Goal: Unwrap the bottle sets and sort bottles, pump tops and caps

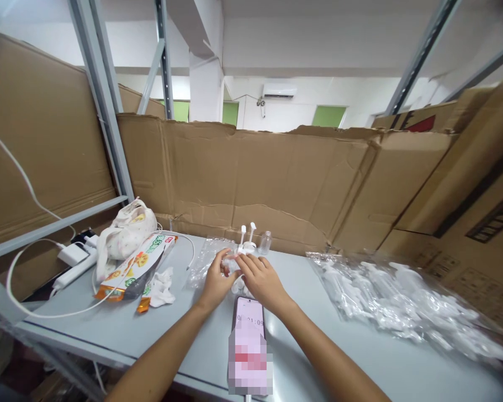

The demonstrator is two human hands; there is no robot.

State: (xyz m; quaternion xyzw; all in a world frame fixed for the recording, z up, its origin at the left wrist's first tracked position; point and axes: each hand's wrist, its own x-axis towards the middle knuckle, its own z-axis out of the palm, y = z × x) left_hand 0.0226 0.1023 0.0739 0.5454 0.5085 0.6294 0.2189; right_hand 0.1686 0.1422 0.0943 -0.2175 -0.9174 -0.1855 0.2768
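Note:
Both hands meet over the middle of the grey table, just beyond a phone (250,318) that shows a timer. My left hand (218,279) has its fingers curled round a small clear item, whose shape is mostly hidden. My right hand (260,276) lies over the same spot, fingers together, their tips touching the item or the left fingers. Two white pump heads (252,228) stand upright just behind the hands, and a clear bottle (265,243) is to their right. Small whitish parts show partly beneath the hands.
Clear bags of white pump parts (389,296) cover the right side. At left lie a white cloth bag (128,231), a snack package (136,268), crumpled tissue (162,287) and a power strip (75,271) with a white cable. Cardboard (268,173) walls the table's back.

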